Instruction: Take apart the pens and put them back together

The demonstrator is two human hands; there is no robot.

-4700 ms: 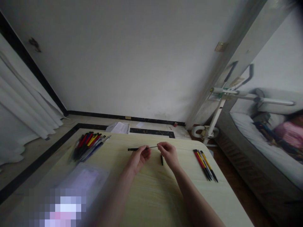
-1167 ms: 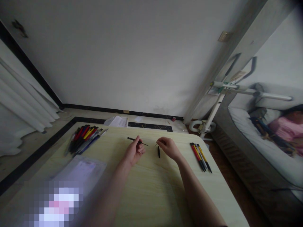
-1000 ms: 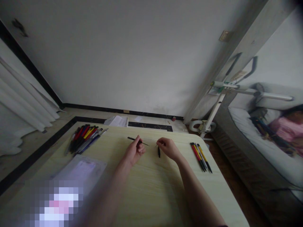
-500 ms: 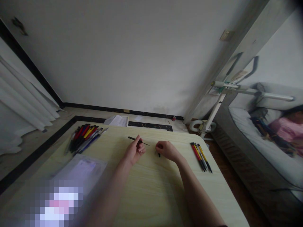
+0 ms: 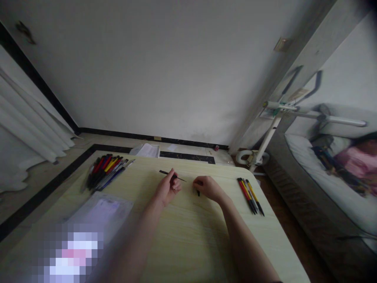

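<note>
My left hand [image 5: 170,187] is closed around a dark pen [image 5: 163,172] over the middle of the table. A thin refill [image 5: 182,180] sticks out of the pen's right end, pointing at my other hand. My right hand [image 5: 206,187], a short gap away, has its fingers pinched together. Below those fingertips shows a small black pen part [image 5: 198,193]; the rest of it is hidden by the fingers. To the right lie several pens [image 5: 250,196] side by side, red, yellow and grey with black ends.
A pile of many-coloured pens [image 5: 107,171] lies on the table's far left. Nearer is a clear plastic sleeve [image 5: 103,208] beside a blurred-out bright patch [image 5: 73,255]. Exercise equipment [image 5: 268,137] and a sofa [image 5: 294,173] with a person stand right of the wooden table [image 5: 182,243].
Almost nothing differs. Both hands stay in place with the same grip, and the right fingers have shifted very slightly.
</note>
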